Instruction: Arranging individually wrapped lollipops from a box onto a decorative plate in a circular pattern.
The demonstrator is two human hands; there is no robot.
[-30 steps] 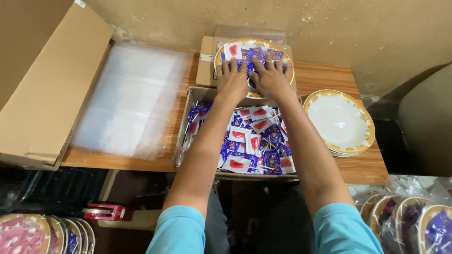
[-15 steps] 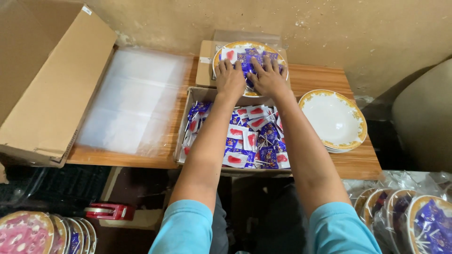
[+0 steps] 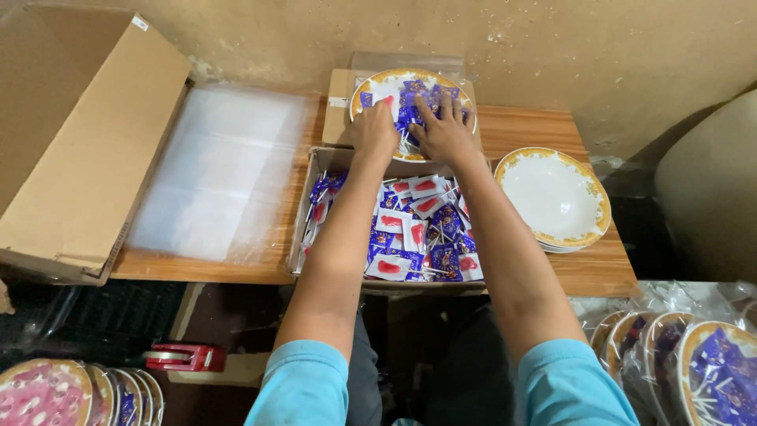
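Note:
A gold-rimmed white plate [image 3: 371,89] rests on a small carton at the back of the wooden table. Blue and red-and-white sachets [image 3: 416,96] lie in it. My left hand [image 3: 374,131] and my right hand [image 3: 444,132] both lie on these sachets, fingers spread and pressing down. In front of the plate stands an open cardboard box [image 3: 306,207] filled with several more sachets [image 3: 418,233] of the same kind, under my forearms.
A stack of empty gold-rimmed plates [image 3: 556,197] sits at the right. Clear plastic bags [image 3: 221,170] lie flat at the left beside a large open carton [image 3: 83,142]. Wrapped filled plates [image 3: 694,363] stand at lower right and more wrapped plates [image 3: 71,392] at lower left, near a red tape dispenser [image 3: 185,356].
Both hands stay on the sachets in the plate. The right hand's fingers have shifted slightly. The camera view has drifted a little.

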